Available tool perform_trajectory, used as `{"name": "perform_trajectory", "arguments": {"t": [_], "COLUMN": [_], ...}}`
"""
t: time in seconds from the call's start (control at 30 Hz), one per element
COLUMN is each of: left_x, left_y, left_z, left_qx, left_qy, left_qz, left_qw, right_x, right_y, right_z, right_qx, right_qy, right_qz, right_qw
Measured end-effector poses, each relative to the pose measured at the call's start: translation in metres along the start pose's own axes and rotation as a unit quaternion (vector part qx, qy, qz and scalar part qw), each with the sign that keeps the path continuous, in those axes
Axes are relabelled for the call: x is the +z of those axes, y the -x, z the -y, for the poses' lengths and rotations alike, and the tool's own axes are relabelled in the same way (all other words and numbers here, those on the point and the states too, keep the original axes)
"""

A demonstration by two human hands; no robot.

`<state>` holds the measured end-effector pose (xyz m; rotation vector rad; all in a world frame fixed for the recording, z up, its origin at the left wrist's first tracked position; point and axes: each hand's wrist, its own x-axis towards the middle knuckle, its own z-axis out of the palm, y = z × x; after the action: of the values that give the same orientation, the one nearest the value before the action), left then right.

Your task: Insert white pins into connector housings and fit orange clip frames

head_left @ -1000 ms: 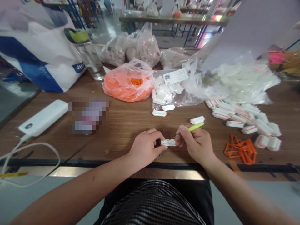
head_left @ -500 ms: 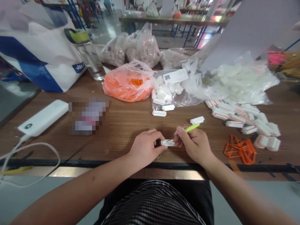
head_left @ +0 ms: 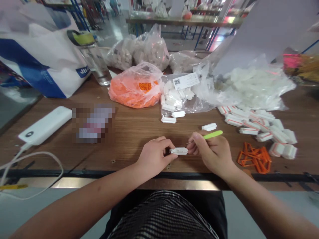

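Observation:
Between thumb and fingers, my left hand (head_left: 155, 155) pinches one end of a white plastic connector housing (head_left: 179, 151) with a row of small dark openings along its face. My right hand (head_left: 211, 150) is closed around a thin pick with a lime-green handle (head_left: 213, 134). The pick's fine metal tip points left, a little above the housing's right end and apart from it. A similar white piece (head_left: 209, 127) lies on the table beyond my right hand. Two more white pieces (head_left: 169, 119) lie farther off, left of it.
Right of my hand are loose orange frames (head_left: 254, 158) and a pile of white pieces with orange strips (head_left: 259, 123). Behind stand a bag of orange parts (head_left: 136, 88) and an open clear bag of white pieces (head_left: 179, 94). A power bank (head_left: 46, 124) and bottle (head_left: 96, 63) are left.
My right hand has moved right with the pick, away from the white housing, so the housing's right end now shows. My left hand keeps its hold in the same place.

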<state>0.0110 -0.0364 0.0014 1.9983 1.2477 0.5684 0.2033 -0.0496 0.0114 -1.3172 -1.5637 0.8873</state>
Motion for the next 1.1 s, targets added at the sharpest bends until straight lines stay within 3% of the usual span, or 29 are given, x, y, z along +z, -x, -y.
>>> {"name": "perform_trajectory", "arguments": {"t": [0.1, 0.23, 0.83, 1.1], "left_x": [0.000, 0.000, 0.001, 0.000], "left_y": [-0.001, -0.001, -0.001, -0.001], "left_z": [0.000, 0.000, 0.001, 0.001], "left_qx": [-0.001, 0.007, 0.005, 0.009], "left_qy": [-0.003, -0.007, -0.012, -0.016], "left_qz": [-0.001, -0.001, -0.003, -0.002], "left_qw": [1.000, 1.000, 1.000, 1.000], "right_x": [0.002, 0.007, 0.010, 0.010], "right_y": [-0.003, -0.004, -0.004, -0.004], "right_z": [-0.005, -0.009, -0.013, -0.011], "right_qx": [0.071, 0.107, 0.125, 0.127], "right_qy": [-0.080, -0.138, -0.174, -0.135], "right_qz": [-0.006, -0.011, -0.013, -0.001], "right_qw": [0.994, 0.985, 0.977, 0.983]}}
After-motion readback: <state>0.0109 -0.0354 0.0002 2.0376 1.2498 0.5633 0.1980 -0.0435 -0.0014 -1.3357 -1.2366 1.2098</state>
